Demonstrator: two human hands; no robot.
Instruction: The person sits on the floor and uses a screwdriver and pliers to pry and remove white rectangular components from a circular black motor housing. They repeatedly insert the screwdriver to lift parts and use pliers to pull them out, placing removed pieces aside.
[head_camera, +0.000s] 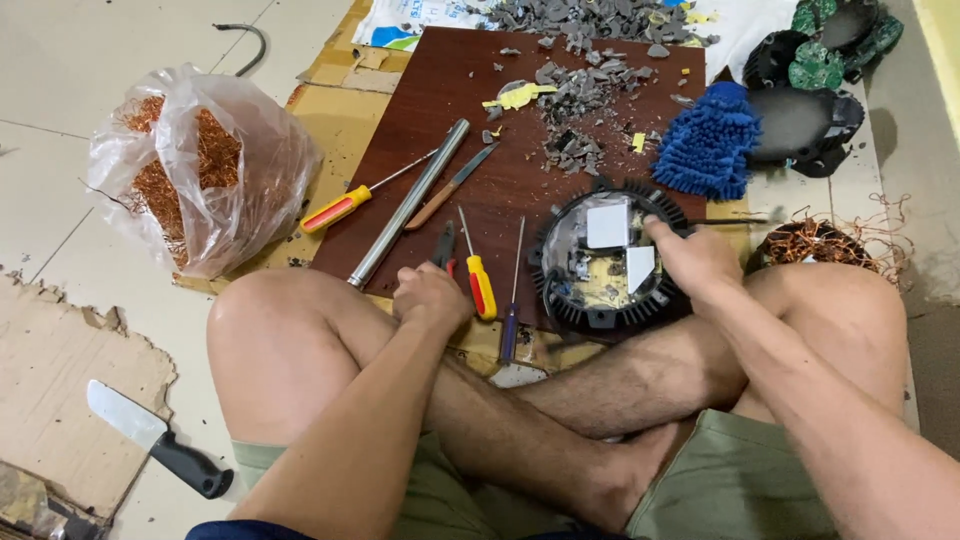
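Right hand (697, 258) rested on the round black finned housing (610, 262) at the near right edge of the brown board (500, 120), fingers curled over its rim, gripping it. Left hand (430, 296) was closed at the near edge beside the yellow-and-red screwdriver (481, 282); contents not discernible.

The left hand (432, 297) rests closed over pliers (445, 248) beside a yellow-handled screwdriver (480, 280) on the brown board (520, 130); the right hand (695, 258) grips a round black finned housing (605, 262), with 2 white blocks inside
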